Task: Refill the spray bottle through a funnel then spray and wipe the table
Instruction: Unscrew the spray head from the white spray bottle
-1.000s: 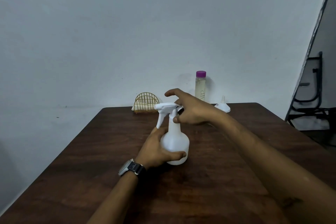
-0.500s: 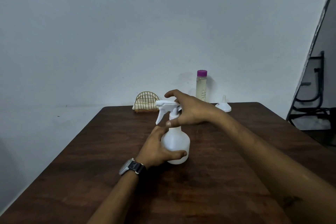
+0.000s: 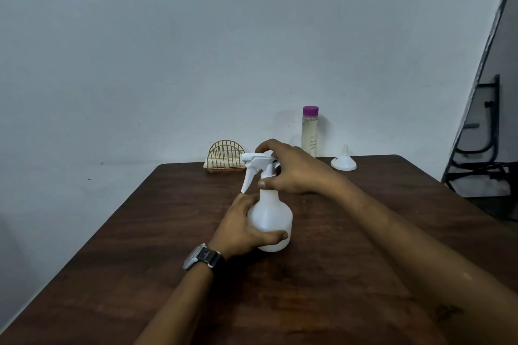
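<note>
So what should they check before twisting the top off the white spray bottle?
1. White plastic spray bottle upright on the dark wooden table: ok.
2. Left hand wrapped round the bottle's round body: ok.
3. Right hand on the white trigger spray head: ok.
4. White funnel within sight, mouth down near the far edge: ok.
5. Clear refill bottle with purple cap capped and upright: ok.
6. Spray head already loosened: cannot tell.
</note>
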### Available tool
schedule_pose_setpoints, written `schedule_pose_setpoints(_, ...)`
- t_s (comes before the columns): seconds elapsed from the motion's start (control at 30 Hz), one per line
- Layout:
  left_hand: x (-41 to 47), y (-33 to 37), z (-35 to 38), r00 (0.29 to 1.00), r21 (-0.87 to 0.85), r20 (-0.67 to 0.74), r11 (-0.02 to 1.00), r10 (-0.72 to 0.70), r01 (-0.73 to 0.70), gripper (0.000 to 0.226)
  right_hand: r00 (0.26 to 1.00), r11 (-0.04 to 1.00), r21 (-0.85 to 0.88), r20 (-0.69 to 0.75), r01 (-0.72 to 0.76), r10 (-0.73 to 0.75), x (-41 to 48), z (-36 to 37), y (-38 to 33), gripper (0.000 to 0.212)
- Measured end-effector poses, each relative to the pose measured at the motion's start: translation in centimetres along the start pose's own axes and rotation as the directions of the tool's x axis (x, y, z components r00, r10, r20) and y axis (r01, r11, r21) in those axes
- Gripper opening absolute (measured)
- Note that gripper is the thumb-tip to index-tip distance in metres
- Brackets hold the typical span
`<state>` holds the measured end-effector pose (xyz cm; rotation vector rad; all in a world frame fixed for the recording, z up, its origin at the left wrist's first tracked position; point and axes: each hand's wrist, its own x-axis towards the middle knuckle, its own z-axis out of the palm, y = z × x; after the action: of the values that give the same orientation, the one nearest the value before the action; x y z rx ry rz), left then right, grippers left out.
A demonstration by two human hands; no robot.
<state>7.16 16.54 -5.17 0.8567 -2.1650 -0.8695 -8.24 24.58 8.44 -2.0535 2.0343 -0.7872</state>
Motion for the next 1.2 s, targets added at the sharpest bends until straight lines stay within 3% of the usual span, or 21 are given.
schedule_pose_setpoints(0.1, 0.0, -0.1, 0.0, 1.0, 0.009, -0.011, 1.0, -0.005, 0.005, 0.085, 0.994, 1.0, -0.018, 0.107, -0.001, 0.003, 0.3, -0.8, 0.0, 0.068)
schedule_pose_setpoints(0.2, 0.0, -0.2, 0.0, 1.0, 0.013, -0.006, 1.0, 0.004, -0.004, 0.086, 0.98, 1.0, 0.019, 0.199, -0.025, 0.02, 0.5, -1.2, -0.2, 0.086)
schedule_pose_setpoints(0.27, 0.1, -0.1, 0.0, 1.0, 0.001, 0.009, 1.0, 0.018, -0.018, 0.091, 0.991, 1.0, 0.011, 0.131, -0.02, 0.018, 0.4, -0.8, -0.4, 0.092)
schedule_pose_setpoints(0.37, 0.0, -0.1, 0.0, 1.0, 0.004, 0.01, 1.0, 0.007, -0.007, 0.087, 1.0, 1.0, -0.018, 0.008, 0.003, -0.003, 0.2, 0.0, -0.3, 0.076)
schedule_pose_setpoints(0.47, 0.0, 0.0, -0.1, 1.0, 0.024, 0.016, 1.0, -0.001, 0.0, 0.08, 0.998, 1.0, 0.0, 0.057, 0.011, -0.011, 0.4, -0.3, -0.2, 0.07)
schedule_pose_setpoints(0.57, 0.0, -0.1, -0.1, 1.0, 0.01, 0.012, 1.0, -0.008, 0.008, 0.086, 0.991, 0.999, 0.04, 0.137, 0.001, -0.007, 0.5, -0.9, -0.2, 0.083)
schedule_pose_setpoints(0.63, 0.0, -0.2, -0.1, 1.0, -0.007, 0.015, 1.0, -0.005, 0.005, 0.092, 0.997, 1.0, 0.018, 0.081, -0.007, 0.006, 0.4, -0.5, -0.1, 0.09)
schedule_pose_setpoints(0.73, 0.0, 0.0, -0.1, 1.0, -0.012, 0.012, 1.0, -0.007, 0.007, 0.085, 1.0, 0.999, -0.04, -0.017, 0.018, -0.019, 0.2, 0.0, 0.0, 0.079)
schedule_pose_setpoints(0.8, -0.1, 0.2, -0.2, 1.0, -0.005, 0.018, 1.0, -0.012, 0.012, 0.076, 0.999, 0.999, -0.036, 0.026, 0.037, -0.036, 0.4, -0.4, 0.0, 0.076)
schedule_pose_setpoints(0.9, -0.1, 0.3, -0.2, 1.0, -0.004, 0.023, 1.0, -0.011, 0.011, 0.078, 0.988, 0.999, -0.016, 0.15, 0.031, -0.028, 0.6, -1.0, -0.1, 0.088)
schedule_pose_setpoints(0.97, -0.1, 0.3, -0.2, 1.0, -0.024, 0.018, 1.0, 0.005, -0.005, 0.086, 0.994, 1.0, -0.016, 0.108, 0.016, -0.014, 0.6, -0.6, -0.2, 0.09)
schedule_pose_setpoints(1.07, -0.2, 0.5, -0.3, 1.0, -0.044, 0.025, 0.999, -0.001, 0.002, 0.075, 1.0, 0.999, -0.044, -0.002, 0.012, -0.012, 0.3, 0.0, -0.3, 0.076)
schedule_pose_setpoints(1.2, -0.3, 0.6, -0.4, 1.0, -0.034, 0.018, 0.999, -0.009, 0.01, 0.072, 0.989, 0.999, -0.032, 0.147, 0.031, -0.026, 0.7, -0.9, -0.6, 0.07)
